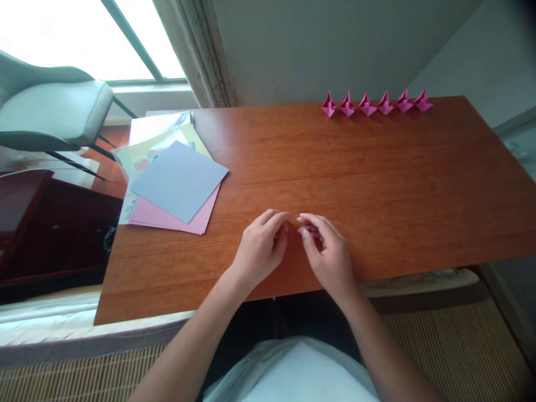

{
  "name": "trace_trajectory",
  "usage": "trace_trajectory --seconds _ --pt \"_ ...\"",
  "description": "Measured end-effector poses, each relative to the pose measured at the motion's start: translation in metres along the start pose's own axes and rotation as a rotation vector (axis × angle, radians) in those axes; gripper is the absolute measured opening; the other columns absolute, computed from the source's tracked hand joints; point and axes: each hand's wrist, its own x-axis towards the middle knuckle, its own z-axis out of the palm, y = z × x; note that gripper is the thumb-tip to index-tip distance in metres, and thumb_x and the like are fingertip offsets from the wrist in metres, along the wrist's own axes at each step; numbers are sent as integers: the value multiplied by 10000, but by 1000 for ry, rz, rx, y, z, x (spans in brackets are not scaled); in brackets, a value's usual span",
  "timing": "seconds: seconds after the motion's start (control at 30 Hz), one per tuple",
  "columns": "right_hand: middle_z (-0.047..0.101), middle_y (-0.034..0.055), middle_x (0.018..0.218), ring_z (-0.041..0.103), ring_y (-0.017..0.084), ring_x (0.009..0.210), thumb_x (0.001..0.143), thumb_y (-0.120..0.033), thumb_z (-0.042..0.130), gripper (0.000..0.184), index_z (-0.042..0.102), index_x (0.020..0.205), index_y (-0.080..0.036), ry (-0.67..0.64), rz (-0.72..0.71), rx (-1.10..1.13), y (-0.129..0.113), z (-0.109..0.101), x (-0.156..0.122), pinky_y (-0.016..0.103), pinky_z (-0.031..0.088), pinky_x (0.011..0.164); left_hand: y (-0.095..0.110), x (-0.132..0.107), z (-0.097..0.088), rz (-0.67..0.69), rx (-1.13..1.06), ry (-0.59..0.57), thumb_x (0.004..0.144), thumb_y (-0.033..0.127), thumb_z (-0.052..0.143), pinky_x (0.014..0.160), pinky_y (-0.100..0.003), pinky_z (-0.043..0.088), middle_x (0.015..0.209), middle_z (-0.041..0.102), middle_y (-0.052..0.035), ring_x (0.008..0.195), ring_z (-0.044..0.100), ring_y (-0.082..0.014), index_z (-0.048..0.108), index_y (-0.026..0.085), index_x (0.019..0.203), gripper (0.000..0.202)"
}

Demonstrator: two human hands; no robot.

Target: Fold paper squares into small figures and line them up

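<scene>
Two half-curled hands [260, 245], nothing visibly held, paper sheets [180, 180] forward-left, pink origami [367, 106] farther, forward-right

Daylight comes from the window [75, 42] at upper left, which is blown out to white. It leaves a pale sheen on the near-window end of the table [268, 145] and glare on the glossy sheets [146, 129]. The wall [318, 56] is dim and greyish, the cabinet [62, 234] deep in shadow. The left hand [260, 245] and right hand [329, 254] are softly lit and fairly clear; finer detail is soft. Wide-angle stretching shows toward the edges, and the upper right corner darkens to a blurred black.
</scene>
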Motion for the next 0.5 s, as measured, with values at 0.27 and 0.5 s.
trace_trajectory --seconds 0.27,0.5 --pt "700 46 1121 695 178 935 979 -240 580 205 680 1156 -270 -67 53 99 7 -16 -10 315 595 783 27 -128 -17 230 -67 22 846 28 484 670 -262 558 798 697 -55 695 666 -156 616 152 1044 268" --pt "716 54 1070 695 184 940 980 -215 558 178 683 1105 -243 -98 -32 -38 0 -11 -9 309 572 777 -6 -167 57 -171 667 -486 923 186 583 667 -457 634 1118 722 -203 833 757 -334 627 193 1358 437"
